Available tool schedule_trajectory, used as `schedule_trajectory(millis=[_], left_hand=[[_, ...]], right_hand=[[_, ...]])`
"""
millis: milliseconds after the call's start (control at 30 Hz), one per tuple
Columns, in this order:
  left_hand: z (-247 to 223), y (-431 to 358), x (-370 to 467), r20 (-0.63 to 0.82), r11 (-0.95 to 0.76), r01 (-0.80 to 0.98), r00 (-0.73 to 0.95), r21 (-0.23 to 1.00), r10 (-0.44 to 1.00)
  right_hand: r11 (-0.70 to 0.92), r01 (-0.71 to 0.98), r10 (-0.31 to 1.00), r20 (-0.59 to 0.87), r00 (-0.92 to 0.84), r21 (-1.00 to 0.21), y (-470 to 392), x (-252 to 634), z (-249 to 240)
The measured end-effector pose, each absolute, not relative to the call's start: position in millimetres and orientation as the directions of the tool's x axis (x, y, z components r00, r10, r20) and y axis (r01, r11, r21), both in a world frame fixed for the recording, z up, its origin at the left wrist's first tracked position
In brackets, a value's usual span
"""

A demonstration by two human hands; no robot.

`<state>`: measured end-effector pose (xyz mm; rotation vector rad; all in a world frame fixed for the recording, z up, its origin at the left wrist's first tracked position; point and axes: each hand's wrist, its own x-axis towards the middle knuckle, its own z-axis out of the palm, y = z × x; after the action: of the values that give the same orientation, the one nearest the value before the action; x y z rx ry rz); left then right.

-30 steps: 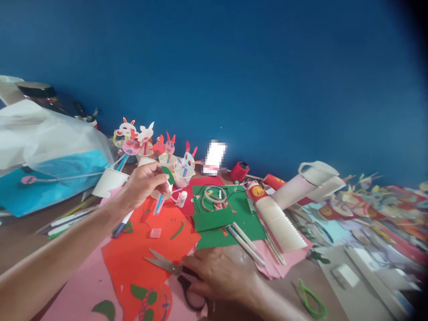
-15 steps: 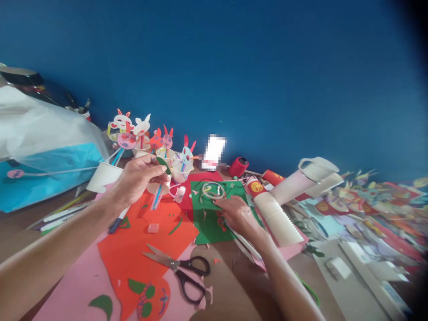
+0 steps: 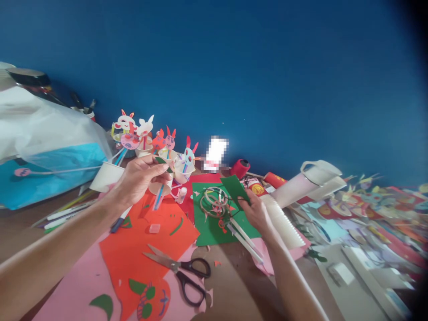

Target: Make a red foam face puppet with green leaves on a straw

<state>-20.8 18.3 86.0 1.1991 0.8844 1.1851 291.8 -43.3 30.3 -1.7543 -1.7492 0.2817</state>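
Between thumb and fingers, my left hand [image 3: 142, 178] pinches a small leaf-shaped green paper piece [image 3: 163, 164]. It is raised in front of the paper cups. My right hand [image 3: 256, 211] grips a green paper strip [image 3: 234, 189] by its lower end, above the larger green sheet [image 3: 203, 234]. On that sheet lies a coiled white cable [image 3: 214, 203]. Black-handled scissors [image 3: 177, 267] rest with blades apart across orange paper [image 3: 160, 240] and pink paper. Below them is an orange paper face [image 3: 154, 301] with green eyes, and a green crescent cutout [image 3: 103, 305] lies to its left.
Several paper cups [image 3: 109, 176] holding animal figures on straws stand at the back left. A stack of white cups [image 3: 284, 220], a white jug [image 3: 297, 180] and a red thread spool [image 3: 240, 168] are at right. Pens [image 3: 68, 213] lie at left.
My right hand has lifted a green paper strip off the pile beside the cable and now holds it upright. The left hand still holds its green piece, almost unmoved.
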Motion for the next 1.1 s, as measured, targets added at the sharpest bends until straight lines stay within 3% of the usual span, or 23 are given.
schedule_trajectory(millis=[133, 267, 400, 567, 667, 867, 1033, 1100], left_hand=[[88.0, 17.7, -20.4, 0.099, -0.054, -0.225, 0.196, 0.973, 0.975], [85.8, 15.1, -16.3, 0.028, 0.025, -0.218, 0.235, 0.976, 0.972], [75.7, 1.6, -2.0, -0.046, 0.131, -0.172, 0.425, 0.976, 0.904], [49.3, -28.2, 29.6, -0.166, 0.236, -0.007, 0.688, 0.972, 0.706], [31.7, -41.0, 42.3, -0.196, 0.195, 0.091, 0.75, 0.977, 0.632], [4.5, -55.8, 32.3, -0.157, 0.133, 0.089, 0.705, 0.987, 0.692], [-12.3, -55.8, 12.8, -0.133, 0.129, 0.05, 0.595, 0.99, 0.793], [-15.1, -53.8, 8.2, -0.105, 0.112, 0.022, 0.56, 0.993, 0.822]], right_hand=[[0.123, 0.748, 0.978, 0.206, 0.018, -0.652, -38.1, 296.2, 21.3], [0.092, 0.821, 0.993, 0.108, -0.037, -0.563, -45.6, 286.4, 21.2], [0.079, 0.858, 0.997, 0.045, -0.065, -0.507, -52.9, 276.5, 27.8], [0.109, 0.754, 0.985, -0.031, -0.169, -0.648, -54.7, 271.9, 38.1], [0.092, 0.729, 0.971, -0.101, -0.216, -0.678, -54.6, 274.3, 39.3], [0.094, 0.731, 0.961, -0.129, -0.243, -0.676, -61.2, 297.8, 47.9], [0.112, 0.52, 0.955, -0.054, -0.293, -0.847, -67.4, 305.0, 70.1], [0.053, 0.496, 0.961, -0.091, -0.263, -0.867, -68.8, 297.4, 73.1]])
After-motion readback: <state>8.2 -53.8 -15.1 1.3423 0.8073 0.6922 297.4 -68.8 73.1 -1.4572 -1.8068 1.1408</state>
